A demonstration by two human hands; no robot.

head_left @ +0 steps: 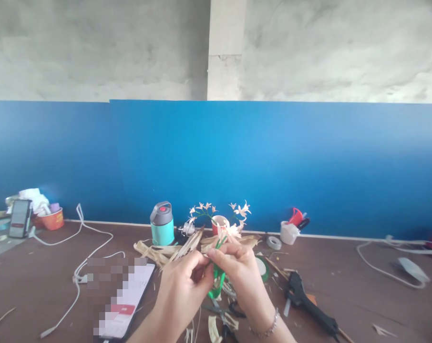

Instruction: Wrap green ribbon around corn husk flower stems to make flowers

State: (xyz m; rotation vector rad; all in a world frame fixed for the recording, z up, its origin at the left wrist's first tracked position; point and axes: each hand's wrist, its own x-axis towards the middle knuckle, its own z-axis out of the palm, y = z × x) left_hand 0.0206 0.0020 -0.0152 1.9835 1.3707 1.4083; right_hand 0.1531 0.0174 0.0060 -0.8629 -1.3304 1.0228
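My left hand (183,281) is closed, its fingertips pinched at the lower end of a thin green flower stem (220,242). My right hand (241,269) pinches the same stem from the other side, thumb against forefinger. Pale, pointed-petal flowers (231,230) show just above the fingers. A glossy green strip of tape (217,286) hangs between the hands; which fingers hold it is partly hidden. Behind, more small whitish blossoms (242,209) on curved green stems rise around a red-and-white cup (220,222). Below my hands lie scissors (219,309), partly covered.
Dried husks (159,252) lie behind my hands. A black glue gun (305,302) and a tape roll (273,243) are to the right, with a white cup (289,233) of tools. Left are a phone (130,300), white cables (94,252) and a teal flask (162,231).
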